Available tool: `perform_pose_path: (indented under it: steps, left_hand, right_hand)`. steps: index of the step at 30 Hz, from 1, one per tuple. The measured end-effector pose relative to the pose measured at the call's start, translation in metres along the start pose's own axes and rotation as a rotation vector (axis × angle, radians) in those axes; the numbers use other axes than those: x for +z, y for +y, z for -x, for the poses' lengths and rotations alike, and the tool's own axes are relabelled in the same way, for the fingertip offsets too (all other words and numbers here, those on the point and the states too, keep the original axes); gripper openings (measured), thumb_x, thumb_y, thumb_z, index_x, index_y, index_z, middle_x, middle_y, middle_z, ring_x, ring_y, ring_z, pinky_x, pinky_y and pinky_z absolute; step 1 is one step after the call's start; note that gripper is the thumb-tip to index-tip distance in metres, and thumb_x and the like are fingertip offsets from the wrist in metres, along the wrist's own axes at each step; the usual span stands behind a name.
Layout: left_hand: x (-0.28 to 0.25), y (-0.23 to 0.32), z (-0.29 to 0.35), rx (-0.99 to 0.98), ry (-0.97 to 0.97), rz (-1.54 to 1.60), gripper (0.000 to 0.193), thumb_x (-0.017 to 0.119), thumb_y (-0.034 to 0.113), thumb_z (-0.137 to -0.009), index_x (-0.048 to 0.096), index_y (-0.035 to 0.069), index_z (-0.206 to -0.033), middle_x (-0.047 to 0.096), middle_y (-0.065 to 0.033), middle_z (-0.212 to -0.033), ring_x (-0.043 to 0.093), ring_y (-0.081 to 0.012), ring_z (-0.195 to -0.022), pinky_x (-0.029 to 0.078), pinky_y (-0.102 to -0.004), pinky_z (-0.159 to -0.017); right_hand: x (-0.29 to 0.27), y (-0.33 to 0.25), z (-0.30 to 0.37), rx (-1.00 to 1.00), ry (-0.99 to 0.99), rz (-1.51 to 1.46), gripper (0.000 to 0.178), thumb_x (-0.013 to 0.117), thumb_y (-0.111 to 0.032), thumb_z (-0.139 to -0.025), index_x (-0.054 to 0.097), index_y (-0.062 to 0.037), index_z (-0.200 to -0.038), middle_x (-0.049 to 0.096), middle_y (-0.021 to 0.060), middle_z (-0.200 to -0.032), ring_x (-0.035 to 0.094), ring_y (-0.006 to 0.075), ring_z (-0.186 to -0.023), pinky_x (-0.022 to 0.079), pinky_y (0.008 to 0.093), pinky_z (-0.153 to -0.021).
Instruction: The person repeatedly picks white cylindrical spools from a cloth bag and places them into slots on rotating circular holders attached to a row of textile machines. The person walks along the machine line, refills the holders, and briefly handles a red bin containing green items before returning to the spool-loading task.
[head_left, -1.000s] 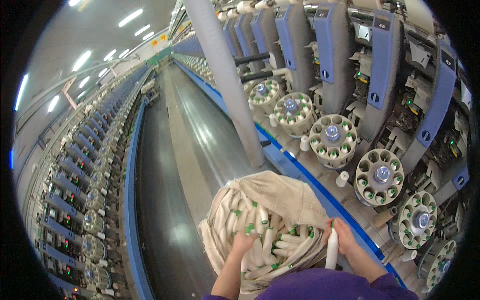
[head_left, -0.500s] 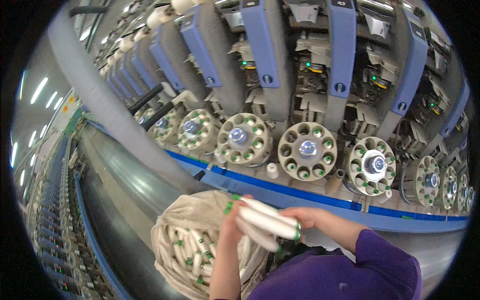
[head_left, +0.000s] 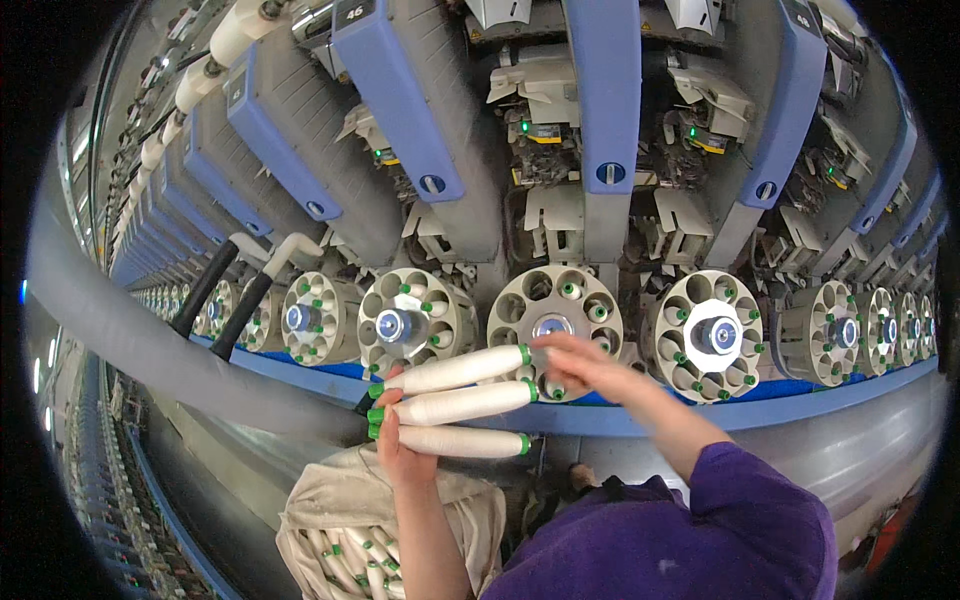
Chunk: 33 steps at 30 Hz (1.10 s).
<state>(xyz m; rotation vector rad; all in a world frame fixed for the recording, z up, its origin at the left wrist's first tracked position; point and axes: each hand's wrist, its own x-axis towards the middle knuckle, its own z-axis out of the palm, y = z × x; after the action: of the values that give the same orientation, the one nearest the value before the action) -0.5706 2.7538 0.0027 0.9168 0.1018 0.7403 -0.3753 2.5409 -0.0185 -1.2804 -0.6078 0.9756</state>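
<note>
Spools in hand: three white spools [head_left: 462,402], green at both ends, held side by side and lying nearly level, the top one tilted up toward its right end; left hand [head_left: 404,450] has its fingers clamped on all three at their left ends; right hand [head_left: 580,365], one, blurred, is at the right end of the top spool; cannot tell whether it touches, nor whether its fingers are apart or together; position of the trio: in front of the row of machines, above one cloth sack [head_left: 330,490]; sack holds many more spools [head_left: 350,562] of the same white and green, overlapping, part hidden by the left forearm, no reliable count; beyond the hands, five large round racks [head_left: 705,363] counted, each with one blue knob at its centre, several smaller ones trailing off at both sides; the third large rack from the left is partly covered by the right hand; one blue rail [head_left: 640,420] runs below the racks; one grey post [head_left: 200,372] at left, with two black handles [head_left: 243,318] just above it; four green lights [head_left: 525,127] lit on the machines.
</note>
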Motion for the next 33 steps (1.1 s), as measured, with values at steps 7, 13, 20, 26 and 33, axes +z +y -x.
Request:
perform_pose_path:
  steps: [7,13,20,26,33]
  left_hand:
    - [-0.015,0.000,-0.022,-0.035,-0.033,-0.119,0.029,0.050,0.036,-0.095,0.059,0.011,-0.108,0.034,-0.0101,-0.144,0.038,-0.0344,-0.129,0.035,-0.0510,-0.106]
    - [-0.029,0.006,-0.039,-0.070,-0.046,-0.069,0.031,0.047,0.035,-0.096,0.059,0.010,-0.110,0.038,-0.0110,-0.142,0.038,-0.0321,-0.130,0.034,-0.0499,-0.108]
    - [-0.022,-0.003,-0.065,-0.142,-0.036,0.097,0.033,0.046,0.036,-0.097,0.059,0.009,-0.109,0.040,-0.0103,-0.142,0.041,-0.0313,-0.128,0.034,-0.0501,-0.107]
    - [-0.030,-0.004,-0.086,-0.166,-0.088,-0.020,0.028,0.048,0.032,-0.097,0.060,0.009,-0.107,0.043,-0.0085,-0.138,0.044,-0.0276,-0.124,0.038,-0.0457,-0.104]
    - [-0.019,-0.072,-0.114,0.176,-0.217,-0.898,0.020,0.056,0.016,-0.091,0.059,0.007,-0.109,0.039,-0.0096,-0.137,0.042,-0.0263,-0.123,0.034,-0.0372,-0.103]
  right_hand:
    - [0.007,0.059,-0.056,-0.373,0.363,0.331,0.030,0.048,-0.028,-0.096,0.061,-0.0006,-0.102,0.062,0.0115,-0.100,0.060,0.0224,-0.093,0.046,0.0327,-0.090]
    - [-0.072,0.035,-0.037,-0.414,0.316,-1.110,0.016,0.047,-0.020,-0.095,0.053,-0.0049,-0.096,0.057,-0.0010,-0.081,0.053,0.0096,-0.063,0.049,0.0271,-0.066]
    - [0.044,0.054,-0.063,0.136,-0.251,-0.197,0.072,0.075,-0.022,-0.076,0.040,-0.0081,-0.137,0.057,0.0032,-0.106,0.055,0.0094,-0.077,0.046,0.0237,-0.059]
    - [0.022,0.047,-0.051,0.119,0.099,-0.007,0.026,0.056,-0.029,-0.095,0.066,-0.0060,-0.100,0.053,-0.0053,-0.067,0.045,0.0047,-0.058,0.038,0.0215,-0.050]
    - [-0.010,0.032,-0.016,-0.005,0.073,0.072,0.028,0.056,-0.028,-0.096,0.068,-0.0024,-0.097,0.047,-0.0037,-0.058,0.046,0.0056,-0.053,0.039,0.0214,-0.050]
